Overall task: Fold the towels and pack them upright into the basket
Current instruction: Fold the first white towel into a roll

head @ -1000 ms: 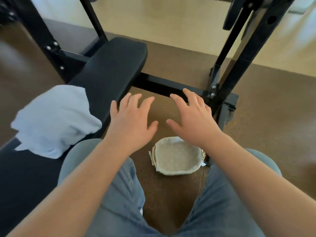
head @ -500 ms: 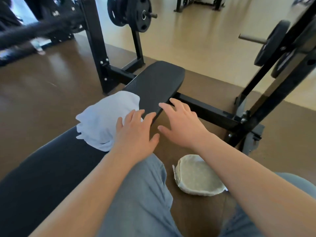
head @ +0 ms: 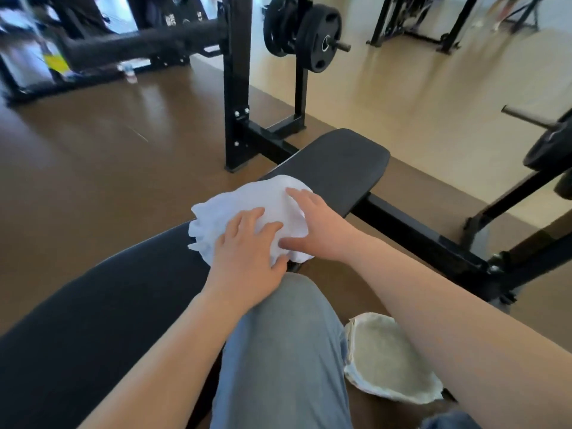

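Note:
A crumpled white towel [head: 247,199] lies in a heap on the black padded bench [head: 337,162]. My left hand [head: 247,255] rests on its near side with fingers spread. My right hand [head: 315,224] lies on its right side, fingers straight, thumb along the towel's lower edge. Neither hand visibly grips the cloth. A soft beige fabric basket [head: 387,360] stands on the floor beside my right leg, partly hidden by my right forearm, with nothing visible inside.
Black rack uprights [head: 235,88] and a crossbar [head: 418,236] frame the bench. Weight plates [head: 309,35] hang at the back, another plate [head: 551,147] at the right. My jeans-clad knee [head: 284,335] sits between bench and basket. Brown floor spreads to the left.
The view has swung left and up. Both hands have moved from hovering beside the bench onto the white towel and now touch it.

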`<state>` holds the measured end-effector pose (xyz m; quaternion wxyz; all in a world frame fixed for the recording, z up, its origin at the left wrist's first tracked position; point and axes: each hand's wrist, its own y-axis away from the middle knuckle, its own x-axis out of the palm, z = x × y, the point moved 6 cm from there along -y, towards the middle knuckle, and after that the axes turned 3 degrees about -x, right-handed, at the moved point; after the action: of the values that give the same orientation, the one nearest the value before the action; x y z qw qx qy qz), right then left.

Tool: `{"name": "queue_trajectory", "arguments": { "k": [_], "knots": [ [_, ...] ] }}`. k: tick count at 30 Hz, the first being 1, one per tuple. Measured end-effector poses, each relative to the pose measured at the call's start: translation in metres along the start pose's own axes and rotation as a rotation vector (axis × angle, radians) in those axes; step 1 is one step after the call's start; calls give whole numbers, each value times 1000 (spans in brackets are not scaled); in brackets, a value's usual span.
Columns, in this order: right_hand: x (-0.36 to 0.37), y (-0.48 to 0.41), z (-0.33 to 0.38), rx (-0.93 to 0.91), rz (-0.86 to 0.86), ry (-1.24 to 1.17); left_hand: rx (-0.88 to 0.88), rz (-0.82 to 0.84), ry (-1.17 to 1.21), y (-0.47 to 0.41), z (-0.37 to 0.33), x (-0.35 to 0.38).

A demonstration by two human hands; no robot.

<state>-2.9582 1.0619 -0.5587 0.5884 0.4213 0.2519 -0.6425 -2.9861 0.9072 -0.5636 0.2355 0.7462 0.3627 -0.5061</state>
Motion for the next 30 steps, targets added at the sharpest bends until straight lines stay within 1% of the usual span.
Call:
{"name": "queue_trajectory", "arguments": {
  "k": [3, 5, 7, 9, 13, 16, 18, 20, 22, 24, 25, 26, 28, 30],
  "knots": [
    [15, -13, 2, -36, 98, 27, -38, 46, -14, -9, 8, 6],
    [19, -19, -5, -11, 68, 107, -41, 98, -66, -16, 6, 9],
    [13, -20, -14, 71, 0, 113, -37, 96, -101, -23, 3, 9],
    [1, -17, -21, 105, -89, 85, -33, 39, -86, -29, 3, 7],
    [-33, -16, -27, 80, -297, 10, -50, -80, -4, -35, 4, -4],
    [-60, -16, -20, 32, -499, -112, 22, -104, -106, -34, -1, -5],
    [-71, -14, -15, 2, -564, -159, 77, -105, -171, -37, -3, -1],
    [-68, -12, -9, -34, -479, -118, 131, -137, -140, -39, -5, -1],
    [-50, -8, -6, -100, -284, -6, 188, -205, -72, -39, -9, -2],
    [-27, 1, -3, -135, -66, 8, 206, -266, 25, -41, -8, -3],
    [-20, 4, -2, -136, -2, -12, 199, -280, 85, -43, -6, -4],
    [-15, 5, -1, -126, 31, -28, 191, -274, 121, -46, -3, -3],
    [-12, 1, -3, -102, 17, -10, 209, -263, 131, -49, -1, -5],
    [-17, -7, -6, -73, -101, 101, 182, -244, 175, -49, 5, -7]
  ]
}}
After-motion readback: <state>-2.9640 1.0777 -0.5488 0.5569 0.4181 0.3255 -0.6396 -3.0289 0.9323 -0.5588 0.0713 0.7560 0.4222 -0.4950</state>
